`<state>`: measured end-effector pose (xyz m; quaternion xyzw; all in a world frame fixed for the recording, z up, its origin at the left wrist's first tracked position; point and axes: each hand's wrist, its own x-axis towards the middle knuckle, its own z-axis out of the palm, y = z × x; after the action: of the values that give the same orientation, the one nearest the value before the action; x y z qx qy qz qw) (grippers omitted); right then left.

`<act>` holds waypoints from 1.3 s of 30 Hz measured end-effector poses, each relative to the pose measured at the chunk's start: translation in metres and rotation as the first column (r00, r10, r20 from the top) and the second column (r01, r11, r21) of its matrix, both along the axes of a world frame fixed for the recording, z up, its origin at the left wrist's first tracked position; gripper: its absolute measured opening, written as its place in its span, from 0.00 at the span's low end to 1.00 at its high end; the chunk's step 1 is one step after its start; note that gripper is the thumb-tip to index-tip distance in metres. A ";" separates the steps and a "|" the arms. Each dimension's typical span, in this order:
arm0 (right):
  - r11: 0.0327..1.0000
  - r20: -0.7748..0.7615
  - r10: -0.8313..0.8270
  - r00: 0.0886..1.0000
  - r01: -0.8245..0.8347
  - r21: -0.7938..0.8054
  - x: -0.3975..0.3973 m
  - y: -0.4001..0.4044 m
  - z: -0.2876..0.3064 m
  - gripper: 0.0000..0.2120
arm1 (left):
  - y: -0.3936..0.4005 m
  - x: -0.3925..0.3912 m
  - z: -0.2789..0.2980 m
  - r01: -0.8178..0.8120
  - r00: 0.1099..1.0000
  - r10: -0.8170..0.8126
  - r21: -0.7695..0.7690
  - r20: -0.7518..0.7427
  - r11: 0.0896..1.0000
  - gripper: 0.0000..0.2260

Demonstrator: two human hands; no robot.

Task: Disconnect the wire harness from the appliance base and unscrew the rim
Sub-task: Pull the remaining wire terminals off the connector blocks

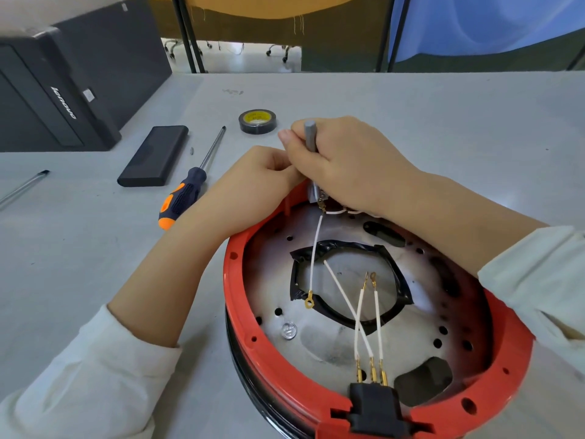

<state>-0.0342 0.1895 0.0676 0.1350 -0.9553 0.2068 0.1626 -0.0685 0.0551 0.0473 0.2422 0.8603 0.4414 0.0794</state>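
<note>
Right hand fisted round grey tool; left hand curled shut, touching red rim.

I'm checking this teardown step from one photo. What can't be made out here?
Head view only:
- Tip of the grey tool: hidden by the right hand.
- Fastener at the red rim: covered by both hands.
- Left hand fingers: tucked under the right hand.
- Black connector: cut off by the bottom edge.
</note>
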 end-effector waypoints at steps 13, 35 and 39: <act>0.992 0.011 0.008 1.000 -0.007 -0.126 -0.009 0.001 -0.002 0.21 | 0.002 -0.002 -0.001 -0.020 0.997 0.017 -0.039 -0.082 0.999 0.16; 0.774 0.130 -0.068 0.989 0.135 -0.619 0.021 0.040 -0.001 0.15 | -0.001 -0.003 -0.001 0.071 0.997 -0.072 -0.046 -0.028 0.996 0.20; 0.811 0.096 -0.095 0.991 0.133 -0.570 0.018 0.035 -0.005 0.16 | 0.000 -0.001 0.000 0.074 0.997 -0.075 -0.039 -0.025 0.997 0.17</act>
<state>-0.0159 0.2246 0.0625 0.0154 -0.8592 0.4796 0.1775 -0.0698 0.0551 0.0471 0.2785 0.8599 0.4185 0.0888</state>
